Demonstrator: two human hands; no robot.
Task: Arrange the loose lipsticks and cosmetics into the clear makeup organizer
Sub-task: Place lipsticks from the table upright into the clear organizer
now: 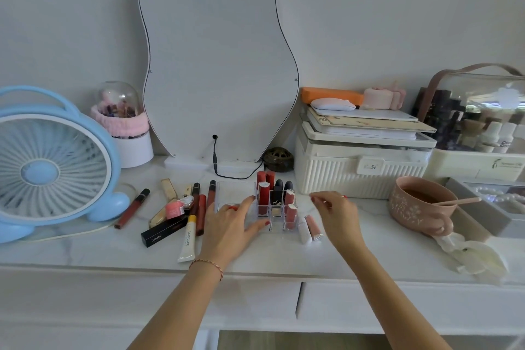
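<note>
The clear makeup organizer [235,192] stands mid-table with several red, black and pink lipsticks [263,197] upright in its right-hand slots. My left hand [231,223] rests flat over its left front part, fingers spread, holding nothing. My right hand [335,209] hovers just right of the organizer, fingers loosely apart and empty. Below it lie a pale pink lip gloss [314,226] and a white tube [304,231]. Left of the organizer lie loose cosmetics: a white squeeze tube [188,239], a black box [164,233], a small pink jar [174,209] and several dark red glosses [201,213].
A blue fan [54,165] fills the left side. A pear-shaped mirror [218,60] leans on the wall behind. White storage boxes [358,167] stand at the right, with a pink mug and spoon [420,202] and a white hair clip [477,260] nearer the front edge.
</note>
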